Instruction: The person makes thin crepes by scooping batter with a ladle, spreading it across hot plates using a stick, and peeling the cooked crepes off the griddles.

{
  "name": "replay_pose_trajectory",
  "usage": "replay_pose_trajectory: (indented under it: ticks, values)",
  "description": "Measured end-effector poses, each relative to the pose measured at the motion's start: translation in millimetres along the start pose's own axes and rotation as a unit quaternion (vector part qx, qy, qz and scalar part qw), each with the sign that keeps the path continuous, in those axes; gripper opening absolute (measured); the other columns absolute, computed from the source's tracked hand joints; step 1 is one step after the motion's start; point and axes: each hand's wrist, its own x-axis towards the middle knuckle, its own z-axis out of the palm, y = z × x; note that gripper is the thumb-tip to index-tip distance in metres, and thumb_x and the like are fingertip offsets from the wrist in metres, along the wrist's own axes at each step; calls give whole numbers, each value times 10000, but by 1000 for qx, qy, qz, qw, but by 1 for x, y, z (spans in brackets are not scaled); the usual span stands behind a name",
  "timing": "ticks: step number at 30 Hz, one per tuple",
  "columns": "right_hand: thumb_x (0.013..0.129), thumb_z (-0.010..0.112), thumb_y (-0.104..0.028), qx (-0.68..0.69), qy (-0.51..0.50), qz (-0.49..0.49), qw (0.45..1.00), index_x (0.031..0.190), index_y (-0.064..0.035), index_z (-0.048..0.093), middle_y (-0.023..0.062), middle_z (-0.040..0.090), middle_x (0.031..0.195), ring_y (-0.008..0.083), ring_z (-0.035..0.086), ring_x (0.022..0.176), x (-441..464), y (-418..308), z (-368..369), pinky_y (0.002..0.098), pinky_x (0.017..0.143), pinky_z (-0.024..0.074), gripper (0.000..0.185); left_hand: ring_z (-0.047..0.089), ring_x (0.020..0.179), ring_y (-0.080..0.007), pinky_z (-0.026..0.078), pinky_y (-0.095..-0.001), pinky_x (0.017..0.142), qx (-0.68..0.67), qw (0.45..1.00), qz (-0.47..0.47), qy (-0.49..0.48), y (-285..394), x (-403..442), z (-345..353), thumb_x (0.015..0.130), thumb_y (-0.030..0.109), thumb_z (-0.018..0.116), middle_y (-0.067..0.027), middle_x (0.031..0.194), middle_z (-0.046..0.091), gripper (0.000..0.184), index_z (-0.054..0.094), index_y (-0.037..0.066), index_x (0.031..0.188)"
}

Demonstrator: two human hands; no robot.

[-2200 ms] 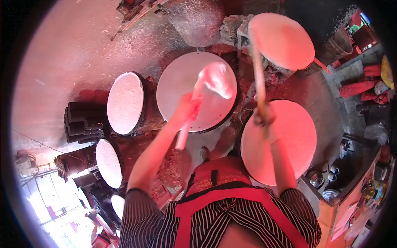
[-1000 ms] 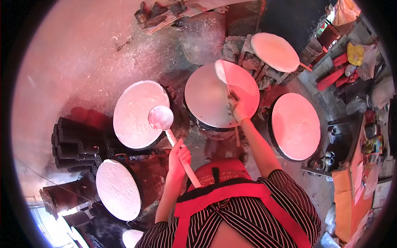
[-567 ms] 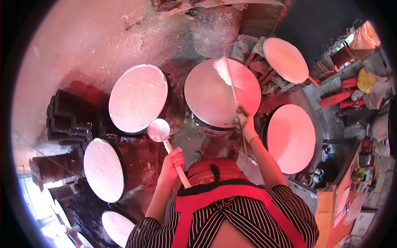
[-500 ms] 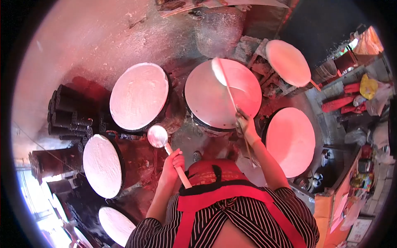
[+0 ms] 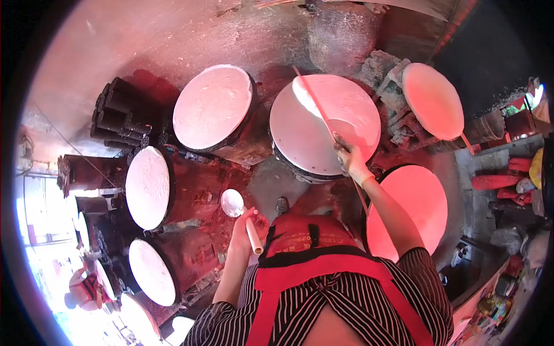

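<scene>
My left hand (image 5: 249,226) is closed around the pale handle of a ladle (image 5: 232,203). Its round bowl points away from me, over the floor beside the griddles. In my right hand (image 5: 351,158) is a long thin stick (image 5: 318,106), gripped partway along. The stick lies slantwise across the middle round griddle (image 5: 291,135), its far tip reaching past the back rim. Pale batter (image 5: 352,98) covers the right part of this griddle, with a bright white band along the stick. Left of the stick the surface looks greyer and smoother.
Pale flatbreads or batter sheets cover other round griddles (image 5: 213,106) around me, several at left. One griddle (image 5: 412,210) stands by my right forearm. Dark perforated cylinders (image 5: 121,109) are piled at left. Another person (image 5: 86,288) is far off at lower left. A rough-walled drum (image 5: 343,37) stands behind.
The view has turned, so the griddles appear shifted. My right hand and the stick have slid slightly away from me across the griddle. The ladle's handle end now shows clear of the apron.
</scene>
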Motion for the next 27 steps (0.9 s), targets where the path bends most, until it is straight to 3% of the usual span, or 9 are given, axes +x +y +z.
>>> replay_pose_trajectory:
  ticks: [3, 4, 7, 9, 13, 17, 21, 25, 27]
  values:
    - [928, 477, -33, -47, -129, 68, 988, 1415, -218, 501, -44, 519, 707, 47, 339, 447, -33, -5, -41, 228, 395, 289, 521, 596, 746, -222, 548, -342, 715, -33, 998, 50, 11, -10, -1, -2, 869, 41, 637, -95, 764, 605, 105, 585, 6, 784]
    - [902, 440, -8, -36, -134, 53, 989, 1425, -213, 486, -46, 483, 655, 53, 321, 418, -30, 1, -61, 227, 391, 285, 563, 618, 833, -261, 577, -348, 784, -29, 998, 47, -12, -13, -10, -2, 872, 15, 621, -144, 902, 626, 48, 605, -28, 883]
    - [836, 384, 46, -78, -83, 11, 993, 1429, -194, 480, -58, 401, 563, 60, 299, 386, 5, 30, -118, 215, 386, 265, 646, 626, 916, -293, 585, -363, 824, -5, 995, 98, -3, -19, -9, -10, 872, 15, 617, -186, 1020, 610, 136, 608, -45, 994]
    - [898, 482, -17, -10, 47, -9, 999, 1306, -151, 584, -52, 407, 582, 72, 292, 382, 26, 11, -105, 239, 368, 246, 441, 615, 1007, -325, 578, -375, 873, 2, 993, 121, 9, -31, -17, -11, 870, 15, 612, -202, 1097, 592, 210, 608, -35, 1074]
    - [947, 551, -114, -41, -97, 85, 991, 1329, -169, 580, -75, 353, 554, 71, 282, 387, 23, -6, -71, 255, 368, 224, 388, 591, 1068, -336, 556, -400, 911, 20, 994, 104, -3, -48, -28, -24, 888, 68, 595, -208, 1140, 587, 257, 623, 15, 1138]
    - [911, 493, -34, -17, -248, 106, 963, 1347, -204, 574, -62, 408, 555, 77, 310, 383, -10, -14, -114, 251, 356, 254, 474, 579, 1097, -351, 523, -429, 961, 22, 995, 94, -19, -68, -38, -43, 893, 99, 594, -202, 1193, 558, 281, 626, 60, 1170]
    - [879, 495, -38, -121, -139, 6, 983, 1194, -41, 592, -19, 525, 609, 75, 351, 397, 49, 14, -134, 253, 353, 283, 330, 552, 1147, -370, 488, -456, 1007, 34, 994, 99, 29, -83, -58, -51, 879, 88, 592, -196, 1286, 490, 314, 616, 86, 1192]
    - [915, 554, -110, -41, -179, 73, 980, 1165, -71, 602, -44, 419, 632, 62, 364, 468, 9, 14, -92, 242, 412, 276, 258, 554, 1155, -352, 490, -457, 1003, 61, 994, 84, 28, -76, -67, -51, 878, 96, 580, -188, 1282, 503, 331, 609, 97, 1207]
    - [932, 561, -125, -32, -212, 7, 977, 1238, -100, 596, -44, 414, 630, 61, 360, 468, -17, 75, -111, 241, 414, 272, 309, 556, 1159, -335, 490, -457, 1000, 89, 993, 80, 23, -66, -66, -48, 877, 102, 574, -180, 1280, 513, 343, 604, 104, 1218]
